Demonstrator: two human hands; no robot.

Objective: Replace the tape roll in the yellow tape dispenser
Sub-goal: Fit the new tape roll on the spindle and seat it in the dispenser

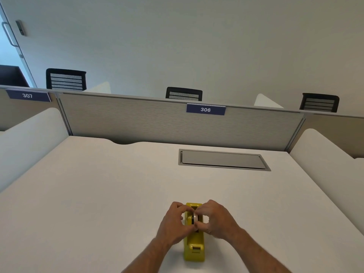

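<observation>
On the left I see my left hand, its fingers curled around the left side of the yellow tape dispenser. The dispenser stands on the white desk, near the front edge, with its cutter end toward me. In its middle sits the tape roll, between both hands. On the right, my right hand pinches the roll from the right side with bent fingers. Farther right and behind lies a grey cable hatch.

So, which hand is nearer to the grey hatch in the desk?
Right. The right hand lies below the hatch; the left hand is further left.
</observation>
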